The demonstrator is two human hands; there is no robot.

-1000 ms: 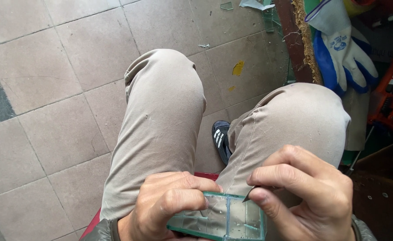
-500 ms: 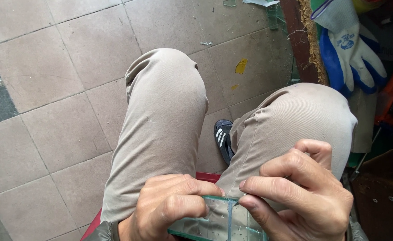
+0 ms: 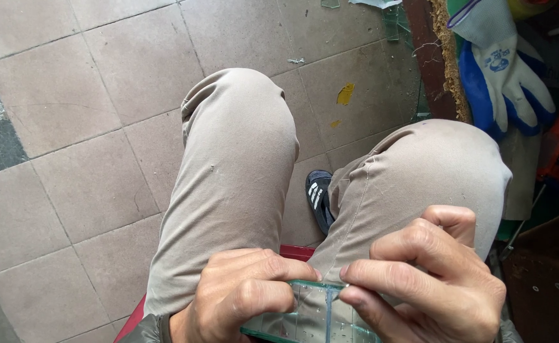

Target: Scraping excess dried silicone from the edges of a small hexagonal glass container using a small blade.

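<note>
Glass piece (image 3: 320,314) pinched at its top edge by left hand (image 3: 241,298) and right hand (image 3: 428,279), over lap.

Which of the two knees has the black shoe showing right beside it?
The right knee, nearer the gloves. The black shoe with white stripes shows in the gap between the legs, against that leg's inner side. The left knee has only floor tiles around it.

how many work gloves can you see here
2: a white fabric work glove lying over a blue work glove, both at the upper right beside the knee; others may be hidden.
</note>
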